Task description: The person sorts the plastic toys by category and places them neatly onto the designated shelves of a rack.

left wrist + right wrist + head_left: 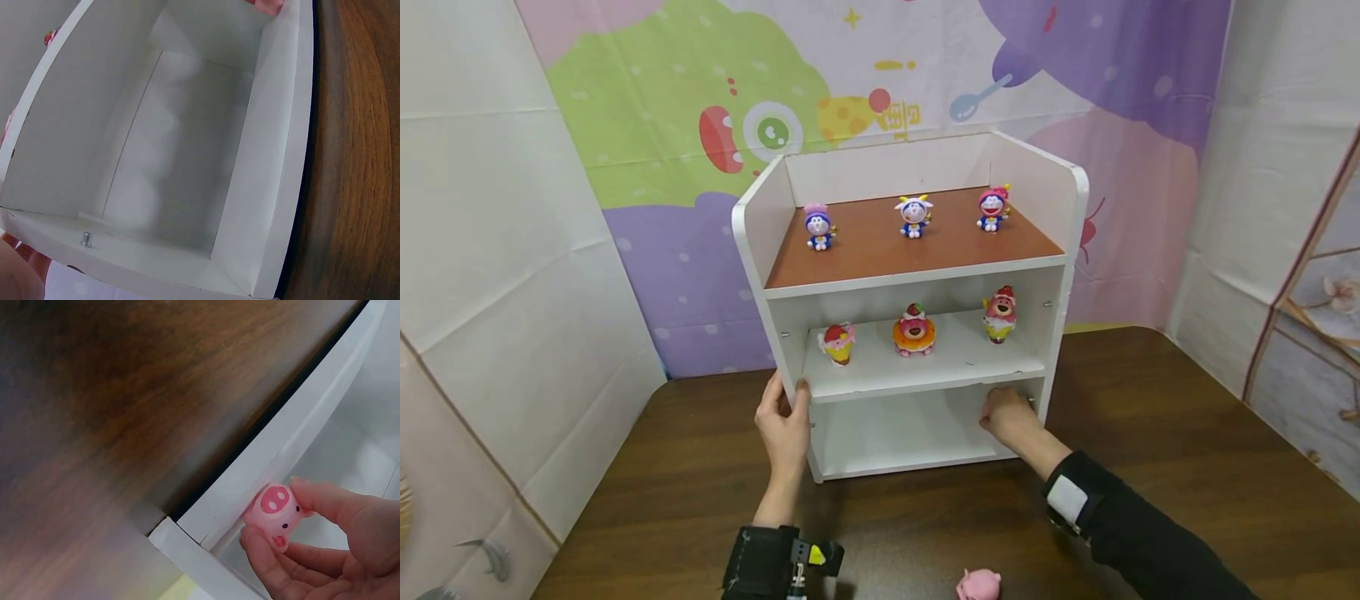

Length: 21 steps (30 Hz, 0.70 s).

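Observation:
My right hand [1011, 419] is inside the bottom compartment, near its right wall. Between thumb and fingers it pinches a small pink pig figurine [274, 509], low over the bottom board at the front edge; in the head view the hand hides this pig. At the left side of the white shelf [917, 271], my left hand [784, 425] grips the side panel, thumb by the front edge and fingers around the outside. Part of that hand [22, 272] shows at the corner of the left wrist view.
Three blue-suited cat figurines, including a white-hooded one [913, 218], stand on the brown top board. The middle board [955, 367] bears an ice-cream figurine [837, 343] and two pink bears. Another pink figurine [978, 584] lies on the wooden table [647, 500] in front.

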Tool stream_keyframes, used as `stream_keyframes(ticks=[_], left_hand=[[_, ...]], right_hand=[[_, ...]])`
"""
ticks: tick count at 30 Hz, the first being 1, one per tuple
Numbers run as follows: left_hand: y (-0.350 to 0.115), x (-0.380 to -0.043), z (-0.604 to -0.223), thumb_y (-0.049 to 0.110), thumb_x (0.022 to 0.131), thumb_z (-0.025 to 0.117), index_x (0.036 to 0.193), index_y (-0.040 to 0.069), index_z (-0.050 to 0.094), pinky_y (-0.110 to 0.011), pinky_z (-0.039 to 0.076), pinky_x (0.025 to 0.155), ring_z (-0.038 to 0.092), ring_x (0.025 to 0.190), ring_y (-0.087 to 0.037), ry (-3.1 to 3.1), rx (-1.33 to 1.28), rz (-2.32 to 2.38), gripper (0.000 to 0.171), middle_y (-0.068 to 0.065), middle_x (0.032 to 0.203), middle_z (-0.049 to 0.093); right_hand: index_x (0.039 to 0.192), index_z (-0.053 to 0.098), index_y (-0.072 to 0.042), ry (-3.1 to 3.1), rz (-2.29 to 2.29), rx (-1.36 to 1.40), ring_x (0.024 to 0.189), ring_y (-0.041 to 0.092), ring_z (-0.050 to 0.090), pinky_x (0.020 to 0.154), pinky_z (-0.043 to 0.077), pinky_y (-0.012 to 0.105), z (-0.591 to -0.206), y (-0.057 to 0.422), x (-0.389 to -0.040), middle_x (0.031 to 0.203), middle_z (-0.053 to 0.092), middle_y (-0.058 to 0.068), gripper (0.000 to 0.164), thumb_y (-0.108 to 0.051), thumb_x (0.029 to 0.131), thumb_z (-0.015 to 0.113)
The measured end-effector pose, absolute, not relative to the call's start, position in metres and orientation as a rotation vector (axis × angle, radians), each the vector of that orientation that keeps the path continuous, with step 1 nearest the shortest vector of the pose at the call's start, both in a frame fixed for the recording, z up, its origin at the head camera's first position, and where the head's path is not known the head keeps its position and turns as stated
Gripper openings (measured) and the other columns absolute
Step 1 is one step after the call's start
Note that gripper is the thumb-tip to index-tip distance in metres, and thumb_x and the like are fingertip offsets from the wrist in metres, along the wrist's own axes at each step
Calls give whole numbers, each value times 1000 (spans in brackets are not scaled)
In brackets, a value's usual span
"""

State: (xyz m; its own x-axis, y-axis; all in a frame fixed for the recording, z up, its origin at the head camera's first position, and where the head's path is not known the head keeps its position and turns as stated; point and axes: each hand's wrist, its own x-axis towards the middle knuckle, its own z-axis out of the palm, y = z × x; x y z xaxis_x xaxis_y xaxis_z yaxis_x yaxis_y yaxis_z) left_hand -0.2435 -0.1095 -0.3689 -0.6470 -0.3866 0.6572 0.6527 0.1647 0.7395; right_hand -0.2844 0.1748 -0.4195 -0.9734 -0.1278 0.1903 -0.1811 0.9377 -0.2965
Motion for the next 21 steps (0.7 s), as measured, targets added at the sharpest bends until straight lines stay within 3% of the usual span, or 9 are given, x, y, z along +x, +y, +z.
stream_keyframes(ticks=[21], left_hand=[[-111,-247,-371,-12,78,51,109,-13,56,-15,46,68,55,85,-28,-1614,-273,-1613,31,-27,103,56]], right_hand=[[74,62,0,-2932,437,136,62,20,57,53,46,30,-424,171,-296,69,59,8,4,-3,76,62]])
